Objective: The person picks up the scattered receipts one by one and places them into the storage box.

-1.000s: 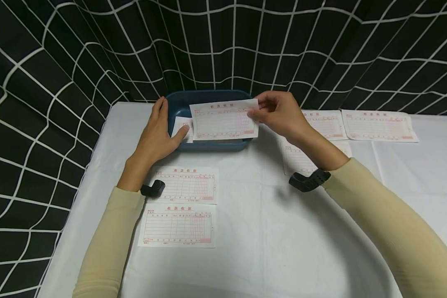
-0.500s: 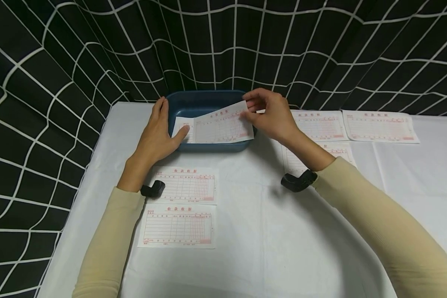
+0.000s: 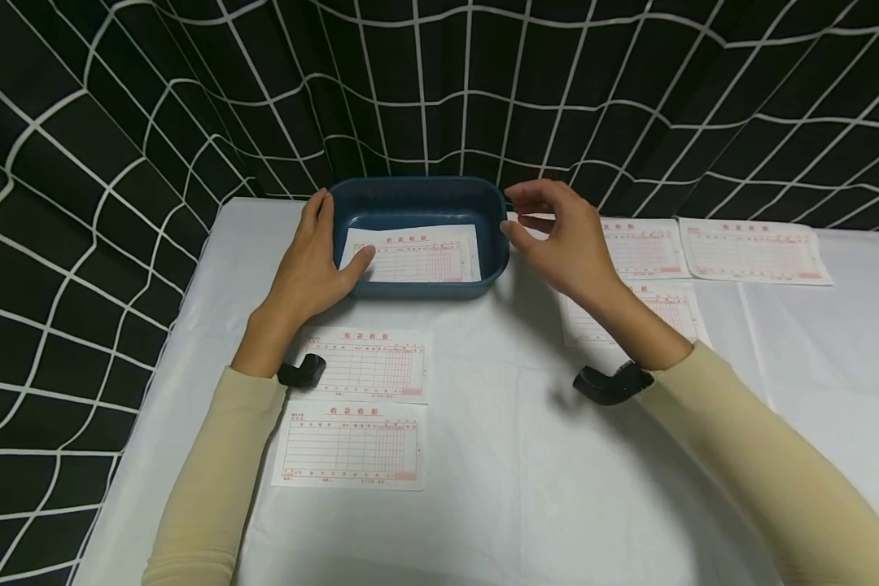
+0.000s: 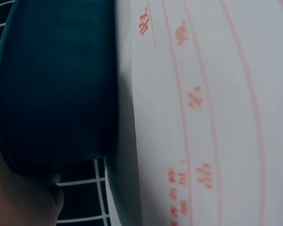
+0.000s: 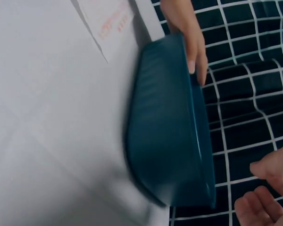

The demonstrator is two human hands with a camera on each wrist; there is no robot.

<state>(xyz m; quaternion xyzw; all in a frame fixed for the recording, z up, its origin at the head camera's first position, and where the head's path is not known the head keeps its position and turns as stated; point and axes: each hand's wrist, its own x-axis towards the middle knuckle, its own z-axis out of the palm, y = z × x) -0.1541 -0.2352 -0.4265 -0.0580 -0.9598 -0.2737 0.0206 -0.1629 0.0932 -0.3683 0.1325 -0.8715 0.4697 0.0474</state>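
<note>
The fingers (image 3: 531, 198) of the right hand (image 3: 557, 238) are loosely spread and nothing is held by them; the hand is poised just beside the right end of the dark blue tray (image 3: 417, 192). The tray's left end is clasped by the left hand (image 3: 309, 262), whose thumb is laid over the rim onto the receipt slip (image 3: 416, 254) inside. That slip is seen lying flat on the tray's floor, printed side up. The tray is set at the far edge of the white tabletop (image 3: 513, 456), against a black grid-patterned curtain (image 3: 117, 122). Two more receipts (image 3: 359, 399) are laid near the left forearm, and further receipts (image 3: 747, 251) are spread to the right of the tray.
</note>
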